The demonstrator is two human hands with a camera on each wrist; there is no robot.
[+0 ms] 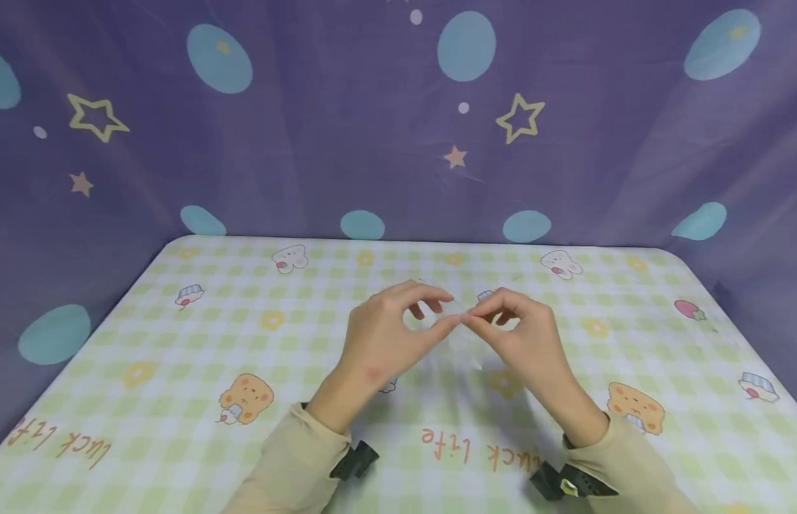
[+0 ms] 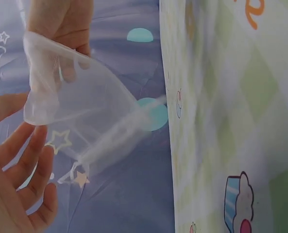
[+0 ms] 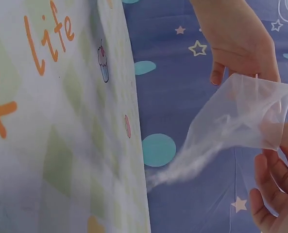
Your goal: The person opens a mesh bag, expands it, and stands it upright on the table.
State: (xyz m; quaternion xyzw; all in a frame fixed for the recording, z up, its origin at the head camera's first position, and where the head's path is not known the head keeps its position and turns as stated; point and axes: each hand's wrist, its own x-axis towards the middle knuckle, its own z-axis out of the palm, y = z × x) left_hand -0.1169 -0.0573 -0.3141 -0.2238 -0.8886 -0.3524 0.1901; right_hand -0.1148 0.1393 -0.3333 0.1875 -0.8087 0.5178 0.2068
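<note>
A thin, see-through plastic bag (image 2: 105,92) hangs between the two hands above the table. In the head view it is faint, showing just below the fingertips. My left hand (image 1: 392,328) holds the bag's top edge, its thumb low and its index finger arched above. From the other side my right hand (image 1: 523,332) pinches the same edge between thumb and index finger, the tips of both hands close together. Seen from the right wrist, the bag (image 3: 231,116) is spread wide at the top and narrows into a crumpled lower part. Some left fingers show blurred through the film.
A green-and-white checked tablecloth (image 1: 180,343) with printed bears, flowers and lettering covers the table. Behind it hangs a purple curtain (image 1: 373,128) with stars and blue ovals. Dark wrist devices (image 1: 355,460) sit at both sleeve cuffs.
</note>
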